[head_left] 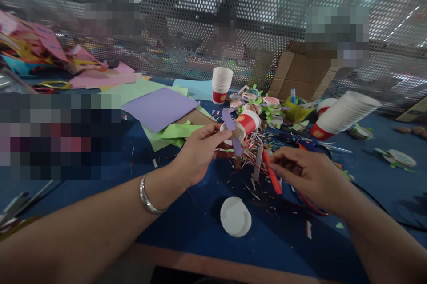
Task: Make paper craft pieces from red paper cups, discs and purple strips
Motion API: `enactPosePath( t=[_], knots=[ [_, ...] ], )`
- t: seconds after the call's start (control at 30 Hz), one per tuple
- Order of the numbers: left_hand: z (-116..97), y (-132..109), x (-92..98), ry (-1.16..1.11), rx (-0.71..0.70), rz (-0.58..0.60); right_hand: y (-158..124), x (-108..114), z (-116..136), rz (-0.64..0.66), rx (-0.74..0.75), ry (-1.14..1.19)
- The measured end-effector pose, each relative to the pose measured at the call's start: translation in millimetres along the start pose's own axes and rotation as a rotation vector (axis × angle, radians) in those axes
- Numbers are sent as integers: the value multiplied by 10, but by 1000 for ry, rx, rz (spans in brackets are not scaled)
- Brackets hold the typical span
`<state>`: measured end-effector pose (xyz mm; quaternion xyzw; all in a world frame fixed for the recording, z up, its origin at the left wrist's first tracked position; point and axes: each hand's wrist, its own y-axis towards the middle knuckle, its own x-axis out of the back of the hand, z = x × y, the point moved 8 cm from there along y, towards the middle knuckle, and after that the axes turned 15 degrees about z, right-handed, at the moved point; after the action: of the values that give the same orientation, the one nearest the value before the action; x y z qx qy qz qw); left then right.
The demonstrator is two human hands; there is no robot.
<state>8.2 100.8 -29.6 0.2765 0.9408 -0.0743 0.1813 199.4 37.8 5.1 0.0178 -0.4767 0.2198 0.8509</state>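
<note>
My left hand (196,153), a silver bangle at its wrist, pinches a small round paper piece (237,132) with a wavy purple strip (228,119) across it. Behind that piece a red and white paper cup (249,122) lies on its side. My right hand (300,170) has its fingers curled beside an orange-red tool (272,173), which lies among paper scraps; whether the fingertips touch it is unclear. Between my forearms a white paper disc (235,217) rests on the blue table (187,235).
Purple paper (162,107) and green sheets lie at the left. A cup stack (222,85) stands behind; another (345,115) leans at the right. Decorated discs (270,102) are heaped near the middle. A cardboard box (300,73) stands behind. Scissors (55,85) lie far left.
</note>
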Motion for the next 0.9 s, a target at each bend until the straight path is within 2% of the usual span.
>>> enactPosePath(
  t=[0.07, 0.13, 0.33, 0.53, 0.6, 0.73, 0.83, 0.9],
  knots=[
    [-11, 9, 5, 31, -1, 4, -48, 105, -64, -89, -19, 4],
    [-29, 13, 6, 66, -12, 8, -63, 138, -136, -110, -53, -1],
    [-15, -3, -45, 70, 7, 54, 24, 1, -227, 23, -154, -105],
    [20, 0, -60, 21, 36, 67, -142, 340, -291, -259, -173, -118],
    [26, 1, -53, 24, 42, 66, -158, 368, -356, -225, -198, -156],
    [-1, -3, -60, 59, 16, 73, -129, 299, -470, -72, -254, -194],
    [-29, -3, -54, 67, -7, 57, -131, 252, -445, -22, -244, -174],
    [-46, 0, -54, 68, -20, 54, -125, 147, -368, 82, -202, -153]
  ],
)
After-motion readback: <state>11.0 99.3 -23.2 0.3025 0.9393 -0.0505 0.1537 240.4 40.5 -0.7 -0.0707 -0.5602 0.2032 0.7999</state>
